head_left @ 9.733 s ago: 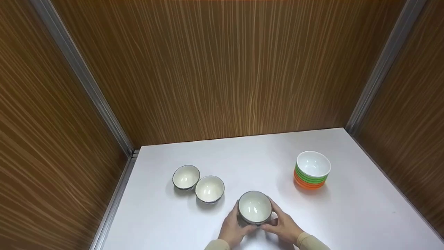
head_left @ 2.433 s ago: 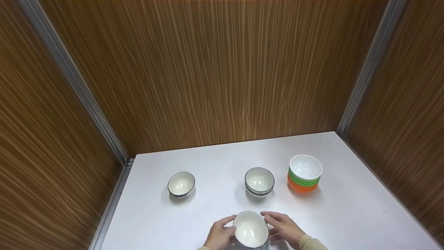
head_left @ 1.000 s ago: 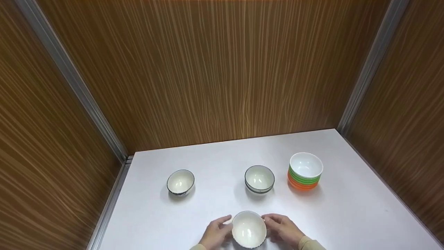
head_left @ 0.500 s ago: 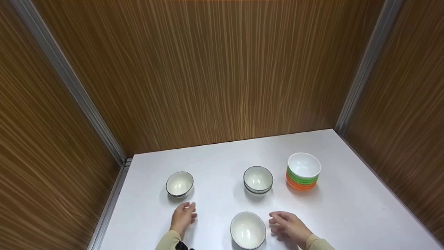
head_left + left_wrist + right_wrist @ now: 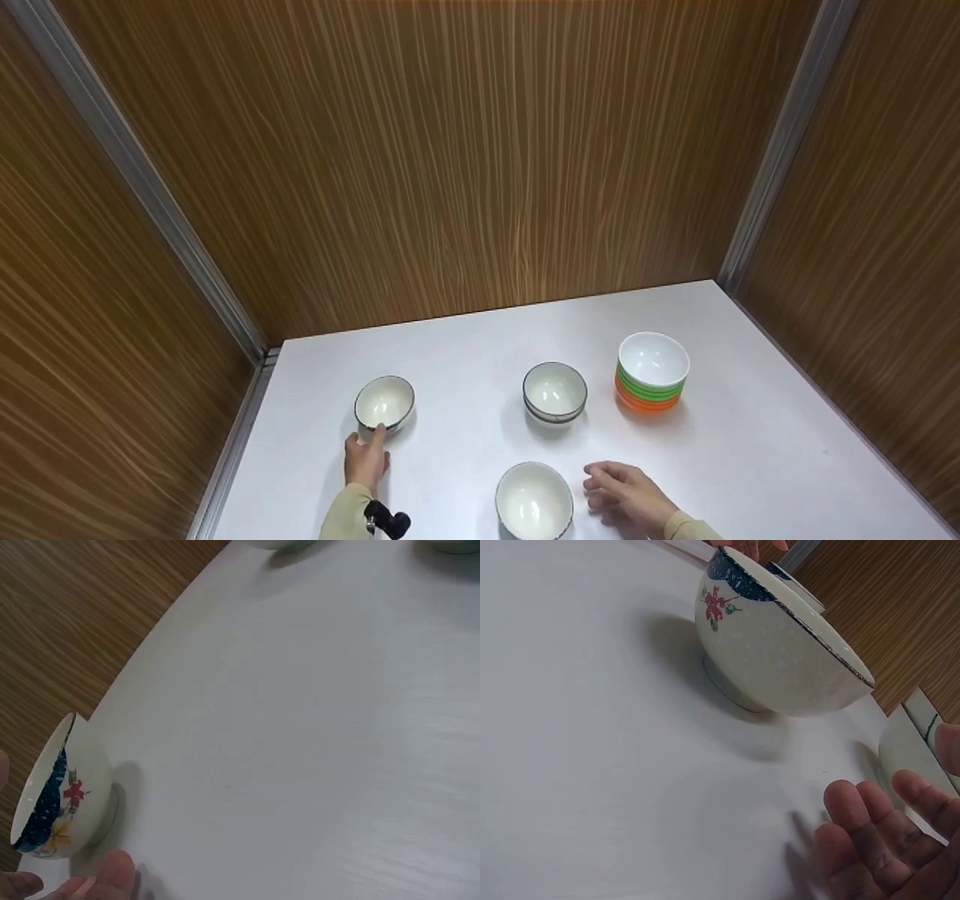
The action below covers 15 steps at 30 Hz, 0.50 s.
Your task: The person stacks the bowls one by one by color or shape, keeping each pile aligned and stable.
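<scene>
My left hand [image 5: 366, 461] reaches to the near side of a cream bowl [image 5: 384, 401] at the left, a fingertip overlapping its rim. The left wrist view shows this bowl's blue band and red and yellow flowers, with spread fingertips [image 5: 112, 874] close beside it. At the front middle stands a second cream bowl [image 5: 534, 499]; its speckled rim and red flower appear in the right wrist view. To the right of it hovers my right hand [image 5: 630, 491], fingers loosely bent, a gap between them and the bowl, holding nothing.
Two nested dark-rimmed bowls [image 5: 555, 391] stand behind the front bowl. Right of them is a taller stack of white, green and orange bowls [image 5: 651, 375]. Wood-grain panels [image 5: 480, 150] close off the back and sides of the white table [image 5: 450, 352].
The nested dark-rimmed bowls were set down farther back, and another bowl came to the front. Both hands then let go of it; my left hand moved left to the remaining bowl.
</scene>
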Available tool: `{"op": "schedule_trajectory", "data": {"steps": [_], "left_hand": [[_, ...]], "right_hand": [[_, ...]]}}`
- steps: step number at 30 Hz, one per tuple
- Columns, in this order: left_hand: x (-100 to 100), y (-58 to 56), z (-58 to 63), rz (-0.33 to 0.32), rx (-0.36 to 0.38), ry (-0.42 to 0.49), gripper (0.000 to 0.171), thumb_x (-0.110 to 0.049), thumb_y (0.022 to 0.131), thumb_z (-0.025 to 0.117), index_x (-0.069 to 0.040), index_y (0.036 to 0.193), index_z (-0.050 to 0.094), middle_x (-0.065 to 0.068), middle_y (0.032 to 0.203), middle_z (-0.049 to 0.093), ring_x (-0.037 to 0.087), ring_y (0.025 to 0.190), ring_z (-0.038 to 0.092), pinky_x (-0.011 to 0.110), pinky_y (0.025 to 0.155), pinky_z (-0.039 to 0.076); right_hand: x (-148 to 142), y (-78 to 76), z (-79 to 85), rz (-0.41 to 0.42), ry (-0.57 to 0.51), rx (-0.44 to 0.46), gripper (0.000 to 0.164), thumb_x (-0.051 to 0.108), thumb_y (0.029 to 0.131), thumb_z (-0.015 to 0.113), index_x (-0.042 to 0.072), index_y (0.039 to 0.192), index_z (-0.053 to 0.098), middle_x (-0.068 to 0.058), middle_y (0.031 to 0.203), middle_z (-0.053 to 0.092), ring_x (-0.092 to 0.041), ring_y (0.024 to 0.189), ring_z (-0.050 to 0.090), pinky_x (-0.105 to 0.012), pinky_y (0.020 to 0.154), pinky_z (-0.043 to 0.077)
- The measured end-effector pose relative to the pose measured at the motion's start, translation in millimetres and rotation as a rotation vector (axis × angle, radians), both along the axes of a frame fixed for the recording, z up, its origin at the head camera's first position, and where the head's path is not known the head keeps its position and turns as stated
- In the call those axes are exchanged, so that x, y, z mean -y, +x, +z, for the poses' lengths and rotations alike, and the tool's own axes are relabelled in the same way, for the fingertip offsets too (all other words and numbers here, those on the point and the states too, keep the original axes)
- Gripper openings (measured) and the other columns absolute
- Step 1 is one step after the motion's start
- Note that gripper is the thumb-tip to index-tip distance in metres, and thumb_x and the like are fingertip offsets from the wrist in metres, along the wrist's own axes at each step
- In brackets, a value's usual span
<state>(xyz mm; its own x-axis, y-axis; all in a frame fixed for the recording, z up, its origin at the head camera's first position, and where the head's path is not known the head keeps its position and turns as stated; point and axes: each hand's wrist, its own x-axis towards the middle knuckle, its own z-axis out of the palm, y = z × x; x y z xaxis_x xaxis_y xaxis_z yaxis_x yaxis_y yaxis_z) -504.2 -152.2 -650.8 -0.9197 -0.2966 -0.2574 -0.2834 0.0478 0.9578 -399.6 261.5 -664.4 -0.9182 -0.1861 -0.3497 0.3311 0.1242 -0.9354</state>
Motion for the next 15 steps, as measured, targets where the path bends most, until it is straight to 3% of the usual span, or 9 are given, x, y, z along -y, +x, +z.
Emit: {"op": "schedule_trajectory", "data": {"steps": [7, 10, 15], "left_hand": [[5.8, -12.6, -8.7, 0.034, 0.021, 0.029, 0.08, -0.037, 0.091, 0.049, -0.002, 0.145, 0.002, 0.031, 0.123, 0.04, 0.023, 0.075, 0.061, 0.029, 0.062, 0.054], [6.5, -16.0, -11.4, 0.051, 0.018, 0.046, 0.078, -0.036, 0.092, 0.049, -0.004, 0.145, 0.002, 0.032, 0.125, 0.039, 0.024, 0.076, 0.062, 0.028, 0.062, 0.055], [-0.3, -18.0, -11.1, 0.019, -0.047, 0.088, 0.07, -0.027, 0.094, 0.047, -0.007, 0.146, 0.004, 0.03, 0.127, 0.039, 0.029, 0.086, 0.061, 0.031, 0.067, 0.054]], "right_hand": [[0.9, 0.1, -1.8, 0.009, -0.065, 0.024, 0.062, 0.043, 0.092, 0.049, -0.007, 0.128, 0.042, -0.012, 0.105, 0.059, -0.024, 0.084, 0.062, -0.036, 0.068, 0.054], [2.2, -0.1, -2.9, 0.016, -0.083, 0.031, 0.06, 0.042, 0.092, 0.048, -0.006, 0.127, 0.042, -0.012, 0.104, 0.059, -0.024, 0.083, 0.062, -0.036, 0.067, 0.054], [2.8, -1.8, -3.6, 0.018, -0.067, 0.053, 0.061, 0.043, 0.092, 0.048, -0.005, 0.128, 0.043, -0.01, 0.103, 0.06, -0.023, 0.083, 0.063, -0.036, 0.068, 0.054]]}}
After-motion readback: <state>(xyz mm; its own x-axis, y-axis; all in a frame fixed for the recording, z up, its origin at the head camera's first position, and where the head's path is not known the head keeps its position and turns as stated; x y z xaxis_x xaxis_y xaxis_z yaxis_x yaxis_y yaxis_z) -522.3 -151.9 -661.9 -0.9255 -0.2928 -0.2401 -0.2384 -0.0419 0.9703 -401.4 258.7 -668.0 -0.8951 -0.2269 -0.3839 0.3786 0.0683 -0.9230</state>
